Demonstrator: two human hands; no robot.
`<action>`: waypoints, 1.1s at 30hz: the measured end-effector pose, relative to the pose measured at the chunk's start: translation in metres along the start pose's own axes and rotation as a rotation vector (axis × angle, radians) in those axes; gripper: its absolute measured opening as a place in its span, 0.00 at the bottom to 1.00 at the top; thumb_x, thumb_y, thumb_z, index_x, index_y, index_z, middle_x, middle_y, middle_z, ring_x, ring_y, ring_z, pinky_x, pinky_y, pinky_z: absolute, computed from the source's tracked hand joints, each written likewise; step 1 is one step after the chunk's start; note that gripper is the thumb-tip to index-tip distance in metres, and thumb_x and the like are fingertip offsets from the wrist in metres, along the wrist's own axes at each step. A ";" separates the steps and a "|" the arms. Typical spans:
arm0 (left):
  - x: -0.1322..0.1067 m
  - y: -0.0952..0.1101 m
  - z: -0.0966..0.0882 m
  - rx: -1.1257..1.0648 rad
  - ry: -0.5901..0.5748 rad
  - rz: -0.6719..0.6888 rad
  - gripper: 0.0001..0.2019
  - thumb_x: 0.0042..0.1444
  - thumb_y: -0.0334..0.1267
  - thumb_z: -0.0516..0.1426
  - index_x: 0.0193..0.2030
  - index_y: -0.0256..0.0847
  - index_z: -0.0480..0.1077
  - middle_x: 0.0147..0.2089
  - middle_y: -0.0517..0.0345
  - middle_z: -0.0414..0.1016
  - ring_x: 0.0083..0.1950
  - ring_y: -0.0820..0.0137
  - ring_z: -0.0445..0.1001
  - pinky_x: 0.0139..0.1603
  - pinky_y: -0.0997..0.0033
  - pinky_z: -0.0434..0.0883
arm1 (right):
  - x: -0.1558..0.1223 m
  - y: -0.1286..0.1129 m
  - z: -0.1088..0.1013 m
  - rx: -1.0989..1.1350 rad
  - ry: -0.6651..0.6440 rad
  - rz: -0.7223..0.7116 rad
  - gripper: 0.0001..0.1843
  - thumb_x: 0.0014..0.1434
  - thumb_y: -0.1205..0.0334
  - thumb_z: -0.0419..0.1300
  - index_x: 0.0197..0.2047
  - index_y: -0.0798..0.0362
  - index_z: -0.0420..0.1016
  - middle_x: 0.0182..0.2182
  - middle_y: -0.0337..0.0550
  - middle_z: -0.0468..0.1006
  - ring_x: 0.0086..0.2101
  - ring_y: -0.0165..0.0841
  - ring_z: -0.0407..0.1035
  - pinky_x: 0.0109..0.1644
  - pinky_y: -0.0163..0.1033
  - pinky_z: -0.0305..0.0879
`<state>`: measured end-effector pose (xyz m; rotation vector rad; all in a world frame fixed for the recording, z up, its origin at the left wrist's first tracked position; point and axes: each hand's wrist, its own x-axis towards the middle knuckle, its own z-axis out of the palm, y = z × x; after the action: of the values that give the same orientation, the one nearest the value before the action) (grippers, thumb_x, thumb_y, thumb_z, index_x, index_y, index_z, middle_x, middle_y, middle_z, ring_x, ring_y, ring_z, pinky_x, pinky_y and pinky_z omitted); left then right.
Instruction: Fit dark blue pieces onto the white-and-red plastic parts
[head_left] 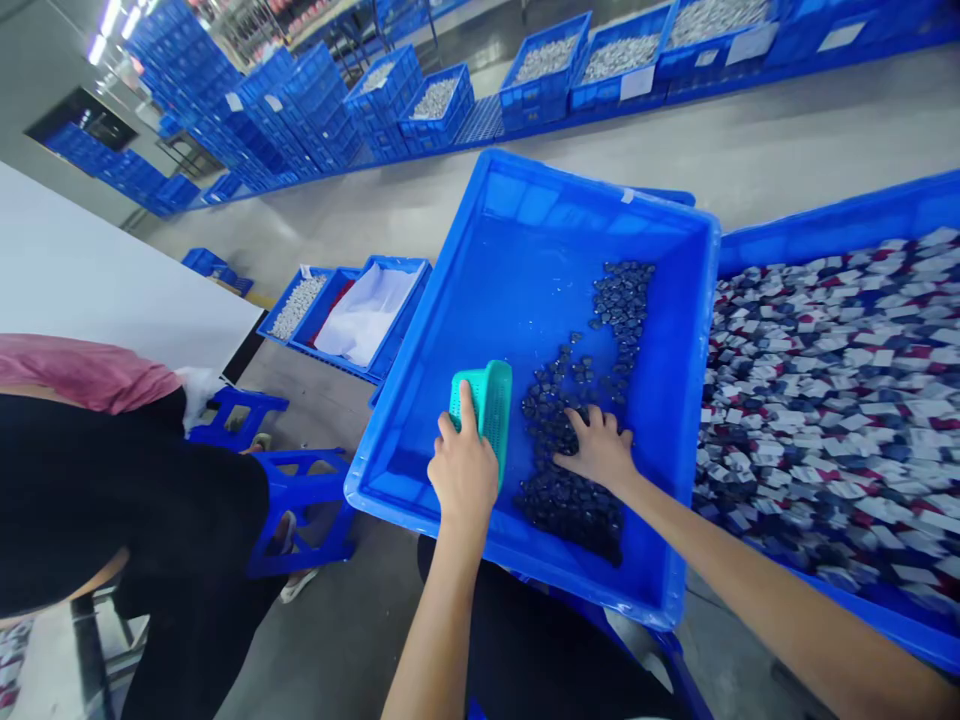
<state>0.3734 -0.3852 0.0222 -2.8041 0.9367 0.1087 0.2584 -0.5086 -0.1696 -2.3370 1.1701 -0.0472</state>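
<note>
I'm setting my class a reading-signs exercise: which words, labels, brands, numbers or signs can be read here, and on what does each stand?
No text can be read.
White labels on the blue crates behind: too blurred to read.
Small pale patch on the rim of the blue tray: too small to read.
Green basket: no lettering visible.

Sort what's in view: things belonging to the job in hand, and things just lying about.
In the job:
green basket, held in the left hand
dark pieces, right hand on them
blue tray holding the pieces

Apparently just about:
wide bin of mixed pieces
white sheet
stacked crates
</note>
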 end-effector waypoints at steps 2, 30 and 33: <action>-0.003 0.006 0.003 0.000 -0.055 0.019 0.35 0.62 0.31 0.47 0.74 0.48 0.38 0.57 0.41 0.68 0.41 0.59 0.77 0.30 0.67 0.76 | -0.005 -0.010 0.012 0.075 0.053 0.076 0.27 0.61 0.48 0.60 0.59 0.53 0.65 0.55 0.52 0.65 0.53 0.45 0.63 0.52 0.54 0.66; 0.012 0.010 0.016 -0.206 -0.236 0.017 0.35 0.63 0.34 0.45 0.74 0.45 0.35 0.53 0.39 0.70 0.40 0.56 0.79 0.34 0.64 0.72 | -0.038 -0.026 0.046 0.380 0.315 0.202 0.30 0.64 0.52 0.55 0.65 0.54 0.57 0.60 0.58 0.60 0.58 0.52 0.57 0.58 0.63 0.58; 0.011 0.014 0.019 -0.265 -0.253 -0.019 0.35 0.62 0.34 0.45 0.74 0.44 0.34 0.54 0.38 0.69 0.40 0.54 0.79 0.34 0.62 0.71 | -0.023 -0.046 0.047 0.468 0.363 0.153 0.26 0.68 0.51 0.52 0.63 0.55 0.59 0.55 0.52 0.67 0.51 0.42 0.66 0.53 0.54 0.66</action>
<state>0.3740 -0.3988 -0.0001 -2.9377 0.8921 0.6124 0.2901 -0.4483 -0.1848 -1.8648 1.3329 -0.6431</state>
